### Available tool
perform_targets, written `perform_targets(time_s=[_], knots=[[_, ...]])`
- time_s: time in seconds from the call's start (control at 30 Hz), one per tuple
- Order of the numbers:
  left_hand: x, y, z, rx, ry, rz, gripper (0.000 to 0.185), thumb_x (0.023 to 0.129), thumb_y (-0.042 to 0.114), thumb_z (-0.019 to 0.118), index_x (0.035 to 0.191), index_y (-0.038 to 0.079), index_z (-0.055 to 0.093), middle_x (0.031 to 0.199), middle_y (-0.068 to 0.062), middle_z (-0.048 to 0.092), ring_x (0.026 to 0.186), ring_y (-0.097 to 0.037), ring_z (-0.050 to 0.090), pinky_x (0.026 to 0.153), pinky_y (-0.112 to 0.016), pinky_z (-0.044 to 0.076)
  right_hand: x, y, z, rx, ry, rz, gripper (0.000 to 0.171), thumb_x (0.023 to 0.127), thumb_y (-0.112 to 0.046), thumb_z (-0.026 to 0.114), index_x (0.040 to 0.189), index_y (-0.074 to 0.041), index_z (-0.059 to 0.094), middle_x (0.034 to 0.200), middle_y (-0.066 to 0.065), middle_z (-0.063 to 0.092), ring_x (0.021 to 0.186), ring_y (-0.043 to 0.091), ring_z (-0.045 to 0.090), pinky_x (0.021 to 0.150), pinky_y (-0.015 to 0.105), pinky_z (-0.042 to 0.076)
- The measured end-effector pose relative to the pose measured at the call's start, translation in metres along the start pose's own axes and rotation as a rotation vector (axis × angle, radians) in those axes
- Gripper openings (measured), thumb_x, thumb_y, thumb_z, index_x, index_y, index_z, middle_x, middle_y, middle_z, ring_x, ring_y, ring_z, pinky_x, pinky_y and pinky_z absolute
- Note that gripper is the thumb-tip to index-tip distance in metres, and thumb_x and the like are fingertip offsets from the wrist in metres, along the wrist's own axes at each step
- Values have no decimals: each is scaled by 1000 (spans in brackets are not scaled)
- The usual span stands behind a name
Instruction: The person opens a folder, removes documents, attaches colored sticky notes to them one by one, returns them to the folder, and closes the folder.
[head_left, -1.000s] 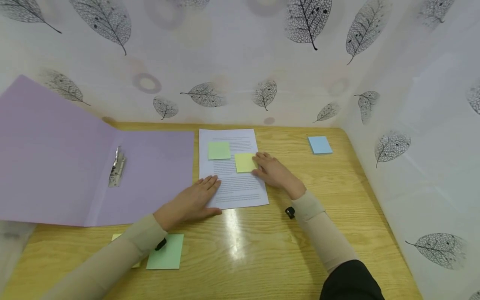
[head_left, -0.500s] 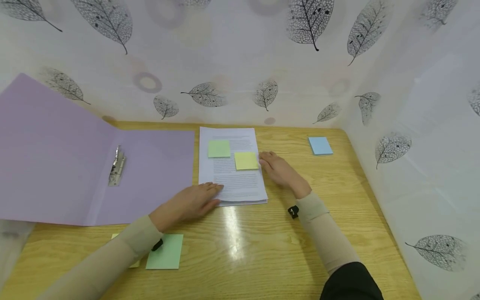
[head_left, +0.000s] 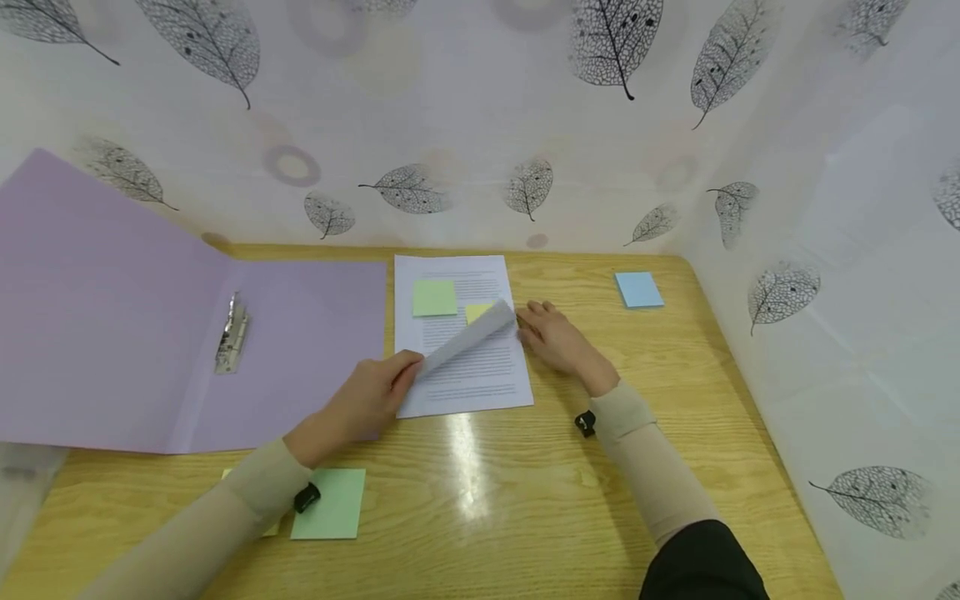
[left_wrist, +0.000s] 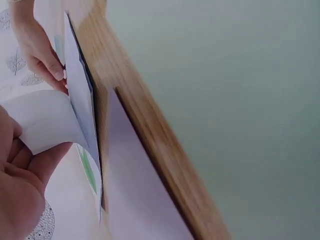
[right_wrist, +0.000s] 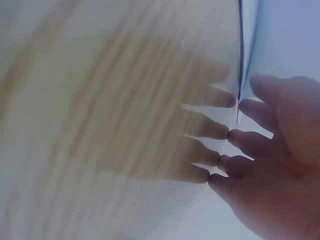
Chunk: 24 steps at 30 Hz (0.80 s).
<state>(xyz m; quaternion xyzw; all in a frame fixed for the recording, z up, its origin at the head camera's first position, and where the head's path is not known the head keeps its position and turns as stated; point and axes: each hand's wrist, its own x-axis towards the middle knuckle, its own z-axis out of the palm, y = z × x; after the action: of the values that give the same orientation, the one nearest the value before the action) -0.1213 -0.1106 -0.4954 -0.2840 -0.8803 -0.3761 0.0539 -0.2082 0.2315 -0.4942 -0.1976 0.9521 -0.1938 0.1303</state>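
My left hand (head_left: 363, 398) pinches the lower left corner of a sheet of paper (head_left: 467, 338), which is lifted and curled over toward the right. In the left wrist view, the sheet bends up from the papers to the thumb and fingers (left_wrist: 22, 185). Below it lies a printed page (head_left: 468, 390). A green sticky note (head_left: 435, 298) sits on the page's upper part, and a yellow sticky note (head_left: 477, 313) is partly covered by the curled sheet. My right hand (head_left: 557, 340) rests at the papers' right edge; its fingertips (right_wrist: 235, 135) touch the table.
Left of the papers lies an open purple folder (head_left: 307, 333) with a metal clip (head_left: 234, 333). A blue sticky pad (head_left: 639, 290) is at the back right. Green (head_left: 330, 504) and yellow pads lie near my left sleeve. A leaf-patterned curtain (head_left: 450, 108) hangs behind the table.
My left hand lay on the page earlier; now it pinches the corner and has lifted the sheet, which curls over the yellow note. The right hand has slid slightly right, off the yellow note.
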Motion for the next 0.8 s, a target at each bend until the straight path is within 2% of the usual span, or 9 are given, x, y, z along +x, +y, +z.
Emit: perform_targets(time_s=[0.13, 0.2, 0.23, 0.33, 0.43, 0.47, 0.57, 0.67, 0.8], knots=[[0, -3, -1, -95, 134, 12, 14, 102, 0, 64, 114, -1, 71, 81, -17, 77, 50, 3, 34, 44, -17, 36, 0, -3, 0, -13, -14, -1, 61, 112, -35, 51, 163, -5, 38, 170, 30, 24, 159, 54, 16, 130, 68, 16], [-2, -3, -3, -149, 187, -12, 14, 102, -1, 63, 113, -2, 71, 81, -18, 78, 48, 5, 34, 41, -15, 32, 0, -4, 1, -35, -25, -10, 60, 111, -36, 52, 163, -8, 39, 170, 31, 22, 158, 56, 15, 129, 70, 16], [-2, -3, -4, -179, 209, -40, 14, 103, -1, 63, 114, -3, 71, 83, -20, 78, 47, 4, 37, 40, -15, 32, 0, -4, 1, -43, -32, -12, 59, 111, -36, 52, 163, -10, 39, 170, 32, 21, 158, 56, 15, 128, 70, 16], [-5, -2, -10, -228, 291, -134, 16, 104, 2, 63, 115, -4, 72, 93, -25, 80, 53, -9, 65, 46, -8, 42, 0, -6, 1, -64, -50, -12, 57, 112, -36, 51, 164, -14, 39, 171, 32, 19, 158, 56, 14, 128, 70, 16], [-7, -2, -17, -238, 383, -246, 19, 104, 5, 64, 115, -7, 73, 98, -27, 79, 78, -31, 79, 62, -4, 51, -1, -8, -1, -74, -66, -2, 58, 112, -36, 50, 165, -15, 37, 171, 31, 17, 159, 55, 13, 128, 71, 16], [-8, -3, -20, -229, 422, -272, 19, 103, 6, 65, 114, -8, 74, 100, -28, 79, 86, -31, 80, 67, -3, 53, -1, -8, -1, -78, -70, 3, 58, 112, -37, 50, 165, -16, 36, 172, 31, 16, 159, 55, 12, 128, 70, 16], [-13, -7, -30, -214, 519, -358, 20, 102, 7, 67, 112, -8, 75, 98, -27, 79, 81, -8, 77, 67, -2, 52, -1, -9, -2, -80, -81, 17, 58, 112, -37, 50, 165, -17, 35, 172, 30, 15, 160, 53, 10, 128, 70, 15], [-20, -12, -40, -217, 590, -421, 21, 101, 7, 67, 111, -9, 76, 90, -29, 78, 67, 12, 65, 56, -4, 48, -1, -10, -2, -87, -87, 21, 58, 113, -37, 49, 166, -18, 34, 172, 30, 15, 160, 53, 10, 128, 70, 15], [-32, -18, -53, -225, 623, -523, 22, 102, 10, 67, 112, -7, 77, 79, -28, 76, 51, 11, 55, 43, -11, 41, -2, -12, -3, -101, -85, 23, 59, 112, -36, 50, 166, -17, 34, 172, 30, 16, 159, 54, 11, 128, 70, 16]])
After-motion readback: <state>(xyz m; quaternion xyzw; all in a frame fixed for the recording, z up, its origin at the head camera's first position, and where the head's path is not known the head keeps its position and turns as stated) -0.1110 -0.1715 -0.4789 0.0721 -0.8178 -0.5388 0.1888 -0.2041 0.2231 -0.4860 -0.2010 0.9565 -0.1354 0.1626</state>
